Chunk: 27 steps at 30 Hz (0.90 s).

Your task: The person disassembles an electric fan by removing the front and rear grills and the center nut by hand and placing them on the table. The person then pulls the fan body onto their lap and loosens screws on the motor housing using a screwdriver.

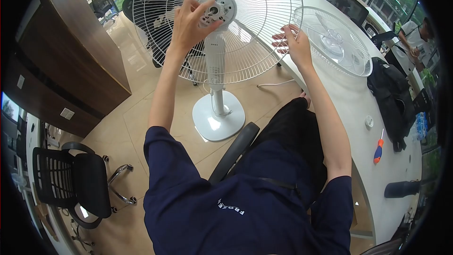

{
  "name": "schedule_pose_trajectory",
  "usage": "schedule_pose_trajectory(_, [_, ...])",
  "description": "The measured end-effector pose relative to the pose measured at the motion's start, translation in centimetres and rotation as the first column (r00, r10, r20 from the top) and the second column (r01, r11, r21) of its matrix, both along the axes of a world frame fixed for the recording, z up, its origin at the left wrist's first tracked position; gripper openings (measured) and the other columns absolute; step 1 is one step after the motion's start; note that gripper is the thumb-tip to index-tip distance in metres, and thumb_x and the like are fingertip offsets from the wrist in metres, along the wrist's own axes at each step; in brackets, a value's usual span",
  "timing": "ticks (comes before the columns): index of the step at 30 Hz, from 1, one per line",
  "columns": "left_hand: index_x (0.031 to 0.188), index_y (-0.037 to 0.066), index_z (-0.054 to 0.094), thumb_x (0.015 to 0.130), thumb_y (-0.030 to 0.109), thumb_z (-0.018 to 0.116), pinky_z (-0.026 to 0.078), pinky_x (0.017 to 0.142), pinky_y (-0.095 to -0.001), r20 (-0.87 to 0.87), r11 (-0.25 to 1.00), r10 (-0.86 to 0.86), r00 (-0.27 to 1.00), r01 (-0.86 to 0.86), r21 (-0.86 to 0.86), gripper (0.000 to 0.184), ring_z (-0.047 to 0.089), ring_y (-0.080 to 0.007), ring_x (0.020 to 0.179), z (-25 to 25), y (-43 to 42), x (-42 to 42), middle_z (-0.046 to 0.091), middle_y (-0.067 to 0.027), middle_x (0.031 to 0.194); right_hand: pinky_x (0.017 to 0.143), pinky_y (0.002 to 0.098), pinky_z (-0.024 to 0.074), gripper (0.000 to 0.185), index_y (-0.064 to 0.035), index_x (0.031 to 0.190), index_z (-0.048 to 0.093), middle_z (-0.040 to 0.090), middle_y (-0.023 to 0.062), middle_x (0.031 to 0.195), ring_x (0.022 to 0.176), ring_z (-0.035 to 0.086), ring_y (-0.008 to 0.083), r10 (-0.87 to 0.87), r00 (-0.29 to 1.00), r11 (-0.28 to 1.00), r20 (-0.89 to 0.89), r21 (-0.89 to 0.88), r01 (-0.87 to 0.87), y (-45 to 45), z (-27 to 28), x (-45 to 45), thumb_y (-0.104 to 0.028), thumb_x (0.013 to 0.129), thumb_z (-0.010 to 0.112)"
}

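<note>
A white pedestal fan stands before me, its round wire grille (pixel 257 33) facing up toward me with no blades on it. My left hand (pixel 186 26) is at the grey motor hub (pixel 226 9), thumb and forefinger spread to either side of the central shaft. Nothing shows between those fingers. At the grille's right edge, my right hand (pixel 298 49) grips the wires, with several fingers behind them. Below, the fan's column (pixel 215 61) rises from a white base (pixel 218 118) on the floor.
On the white table (pixel 349 113) lie another grille (pixel 356 63) with clear fan blades (pixel 332 42), a small white cap (pixel 368 122), a screwdriver (pixel 378 151), a black backpack (pixel 389 94) and a dark bottle (pixel 401 189). An office chair (pixel 92 184) stands left. Another person (pixel 415 38) is far right.
</note>
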State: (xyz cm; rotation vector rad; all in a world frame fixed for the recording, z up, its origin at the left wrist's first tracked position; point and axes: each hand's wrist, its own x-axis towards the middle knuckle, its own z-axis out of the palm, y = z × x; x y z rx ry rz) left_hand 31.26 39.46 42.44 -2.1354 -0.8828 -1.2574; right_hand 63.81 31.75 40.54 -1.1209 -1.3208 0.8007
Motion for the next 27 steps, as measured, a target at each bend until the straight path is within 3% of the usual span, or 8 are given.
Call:
schedule_pose_trajectory(4, [0.139,0.021,0.063,0.072,0.041,0.092,0.05,0.088,-0.0376,0.093,0.989,-0.109,0.99,0.118,-0.09,0.075,0.059,-0.0204,0.093,0.0,0.0,-0.8,0.053,-0.0078,0.113,0.057,0.0273,0.0571,0.041,0.0092,0.128,0.054,0.075,0.0195,0.097,0.077,0.077,0.0216,-0.011,1.0,1.0,0.009,0.005,0.011,-0.4,0.3,-0.2,-0.026,0.108,0.052])
schedule_pose_trajectory(9, [0.142,0.032,0.061,0.077,0.03,0.089,0.052,0.085,-0.0341,-0.204,0.998,0.039,0.978,-0.046,-0.029,0.07,0.061,-0.0174,0.096,1.5,-0.6,-0.6,0.053,-0.0051,0.116,0.058,0.0286,0.0588,0.046,0.0093,0.133,0.051,0.074,0.0205,0.103,0.081,0.077,0.024,-0.001,1.0,1.0,0.028,0.01,0.001,0.0,-0.1,0.2,-0.029,0.108,0.053])
schedule_pose_trajectory(11, [0.138,0.035,0.064,0.078,0.032,0.089,0.053,0.081,-0.033,-0.184,0.998,-0.021,0.983,0.009,-0.065,0.066,0.061,-0.0168,0.092,1.9,0.8,-0.9,0.055,-0.0047,0.113,0.058,0.0298,0.0605,0.05,0.0093,0.136,0.049,0.072,0.0212,0.11,0.085,0.077,0.0265,0.02,0.999,1.0,0.033,0.002,-0.02,-0.1,0.4,0.1,-0.032,0.108,0.054])
schedule_pose_trajectory(14, [0.131,0.022,0.069,0.077,0.038,0.089,0.054,0.069,-0.0288,-0.118,0.987,-0.137,0.983,0.127,-0.096,0.06,0.061,-0.0163,0.08,1.6,1.6,-0.3,0.057,-0.0055,0.108,0.056,0.0264,0.0565,0.042,0.0096,0.129,0.054,0.075,0.02,0.097,0.078,0.076,0.0214,0.004,1.0,1.0,0.016,0.014,-0.004,-0.6,0.3,-0.3,-0.026,0.108,0.052])
schedule_pose_trajectory(16, [0.115,0.006,0.07,0.077,0.045,0.089,0.049,0.055,-0.0267,0.02,0.998,-0.051,0.999,0.051,-0.023,0.058,0.06,-0.0151,0.07,1.2,1.8,0.7,0.058,-0.0064,0.104,0.056,0.0261,0.0559,0.042,0.0096,0.128,0.054,0.075,0.0203,0.098,0.077,0.076,0.0213,-0.012,1.0,1.0,-0.003,0.009,0.012,-0.5,0.3,-0.4,-0.027,0.108,0.052])
schedule_pose_trajectory(19, [0.092,0.002,0.064,0.079,0.049,0.087,0.043,0.053,-0.0279,0.037,0.992,0.112,0.993,-0.11,-0.063,0.055,0.055,-0.0148,0.066,0.2,1.3,1.3,0.057,-0.007,0.09,0.056,0.0269,0.0557,0.042,0.0096,0.129,0.054,0.075,0.0204,0.098,0.077,0.076,0.0211,-0.001,1.0,1.0,0.028,0.009,0.001,-0.4,0.3,-0.2,-0.027,0.108,0.052])
schedule_pose_trajectory(21, [0.098,0.002,0.064,0.078,0.049,0.087,0.043,0.055,-0.0277,0.014,0.977,0.074,0.997,-0.07,-0.2,0.056,0.055,-0.0157,0.07,0.0,1.4,1.1,0.055,-0.0064,0.09,0.056,0.0271,0.0557,0.043,0.0097,0.129,0.054,0.075,0.0203,0.097,0.077,0.076,0.0209,0.004,1.0,1.0,0.03,0.007,-0.004,-0.2,0.3,0.0,-0.027,0.108,0.052])
schedule_pose_trajectory(27, [0.116,0.01,0.067,0.073,0.041,0.093,0.057,0.062,-0.0288,-0.029,0.994,-0.103,0.994,0.104,0.021,0.059,0.06,-0.0168,0.086,1.3,0.2,-0.2,0.05,-0.0072,0.106,0.056,0.0273,0.056,0.044,0.0103,0.131,0.053,0.075,0.0208,0.098,0.077,0.076,0.0204,-0.003,0.999,1.0,0.048,-0.004,0.003,-0.3,0.2,0.0,-0.027,0.108,0.052])
